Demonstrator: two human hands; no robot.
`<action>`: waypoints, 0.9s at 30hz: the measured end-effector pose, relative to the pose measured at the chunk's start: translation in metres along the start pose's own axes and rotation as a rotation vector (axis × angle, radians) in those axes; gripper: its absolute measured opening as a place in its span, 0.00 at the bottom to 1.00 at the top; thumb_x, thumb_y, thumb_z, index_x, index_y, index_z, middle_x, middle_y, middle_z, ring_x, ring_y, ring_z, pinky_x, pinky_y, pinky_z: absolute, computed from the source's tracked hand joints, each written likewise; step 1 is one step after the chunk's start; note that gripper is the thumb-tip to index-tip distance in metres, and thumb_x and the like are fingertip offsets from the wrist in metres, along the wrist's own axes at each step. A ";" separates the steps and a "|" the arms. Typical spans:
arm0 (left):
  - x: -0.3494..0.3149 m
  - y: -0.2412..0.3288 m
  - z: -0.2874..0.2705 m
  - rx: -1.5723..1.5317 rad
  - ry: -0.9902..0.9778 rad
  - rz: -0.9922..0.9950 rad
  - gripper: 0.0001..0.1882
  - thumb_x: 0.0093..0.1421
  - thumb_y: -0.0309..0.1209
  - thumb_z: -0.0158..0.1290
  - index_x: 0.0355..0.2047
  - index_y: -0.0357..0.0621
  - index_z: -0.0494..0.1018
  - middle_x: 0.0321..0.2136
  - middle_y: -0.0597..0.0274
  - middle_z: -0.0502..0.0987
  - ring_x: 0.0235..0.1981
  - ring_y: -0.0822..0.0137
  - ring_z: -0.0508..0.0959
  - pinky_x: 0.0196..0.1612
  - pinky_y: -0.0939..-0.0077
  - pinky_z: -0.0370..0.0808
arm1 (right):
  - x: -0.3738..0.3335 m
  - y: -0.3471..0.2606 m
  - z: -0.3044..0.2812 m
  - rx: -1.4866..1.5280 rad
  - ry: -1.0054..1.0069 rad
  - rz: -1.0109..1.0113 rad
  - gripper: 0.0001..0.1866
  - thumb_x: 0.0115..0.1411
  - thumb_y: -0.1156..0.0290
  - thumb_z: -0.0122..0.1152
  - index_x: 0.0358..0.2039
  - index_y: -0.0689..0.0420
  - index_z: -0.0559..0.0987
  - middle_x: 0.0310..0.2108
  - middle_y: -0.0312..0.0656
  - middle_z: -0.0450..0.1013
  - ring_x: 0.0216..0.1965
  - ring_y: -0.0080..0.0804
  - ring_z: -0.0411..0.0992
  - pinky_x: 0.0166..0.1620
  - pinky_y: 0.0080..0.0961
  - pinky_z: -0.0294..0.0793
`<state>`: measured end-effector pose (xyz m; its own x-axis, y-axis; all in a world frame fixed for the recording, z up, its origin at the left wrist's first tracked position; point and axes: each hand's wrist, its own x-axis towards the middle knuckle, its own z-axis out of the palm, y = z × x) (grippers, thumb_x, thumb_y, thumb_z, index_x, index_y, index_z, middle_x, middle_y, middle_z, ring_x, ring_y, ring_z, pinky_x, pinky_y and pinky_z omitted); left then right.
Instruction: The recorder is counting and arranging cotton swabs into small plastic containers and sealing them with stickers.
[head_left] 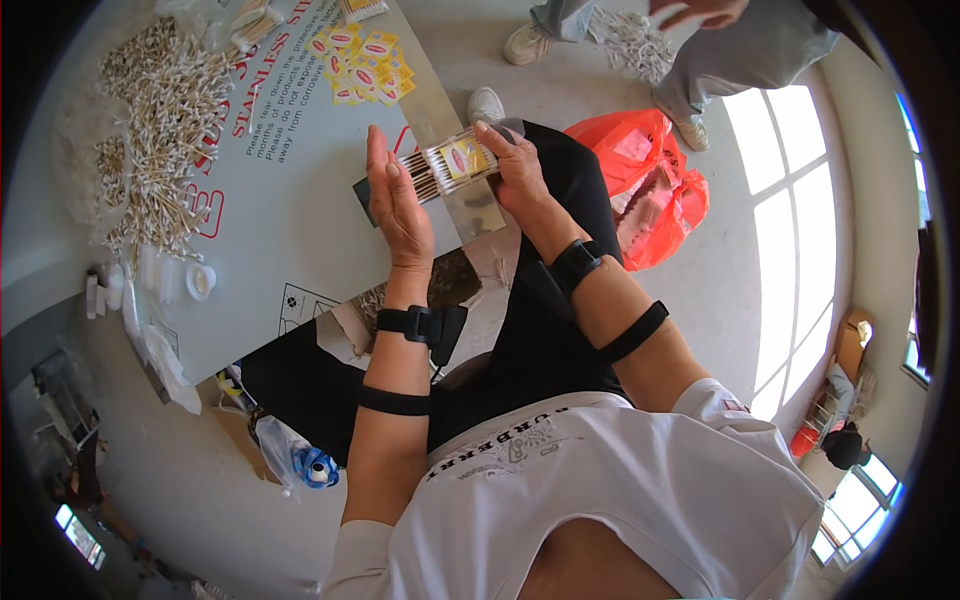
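Note:
My right hand [520, 172] grips a clear pack of cotton swabs [460, 160] with a yellow label card inside. Brown-stemmed swabs stick out of the pack's left end toward my left hand [398, 205]. That hand is open, its fingers stretched out and the palm turned toward the swab ends; whether it touches them I cannot tell. Beneath lies a dark flat piece [366, 198], partly hidden by my left hand. Yellow and white label cards [365, 65] lie spread on the table beyond my hands.
A large heap of loose cotton swabs [165, 130] covers the left of the grey table [270, 230]. A small white round container [201, 281] stands near it. On the floor at right is a red plastic bag [640, 190] of packs. Another person [745, 60] stands beyond, near a white pile [632, 42].

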<state>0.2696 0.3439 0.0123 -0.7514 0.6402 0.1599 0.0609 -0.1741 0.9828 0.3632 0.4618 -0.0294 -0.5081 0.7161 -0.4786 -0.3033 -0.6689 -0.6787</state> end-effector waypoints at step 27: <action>0.010 0.004 0.011 -0.127 -0.017 -0.016 0.38 0.70 0.53 0.31 0.67 0.31 0.46 0.69 0.46 0.46 0.71 0.51 0.44 0.70 0.53 0.39 | -0.010 -0.006 0.014 0.075 0.104 0.011 0.09 0.54 0.71 0.70 0.26 0.62 0.80 0.24 0.35 0.75 0.24 0.22 0.73 0.30 0.23 0.74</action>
<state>0.2690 0.3580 0.0186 -0.7400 0.6564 0.1467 -0.0360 -0.2565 0.9659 0.3585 0.4563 -0.0128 -0.4264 0.7232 -0.5433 -0.3595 -0.6867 -0.6318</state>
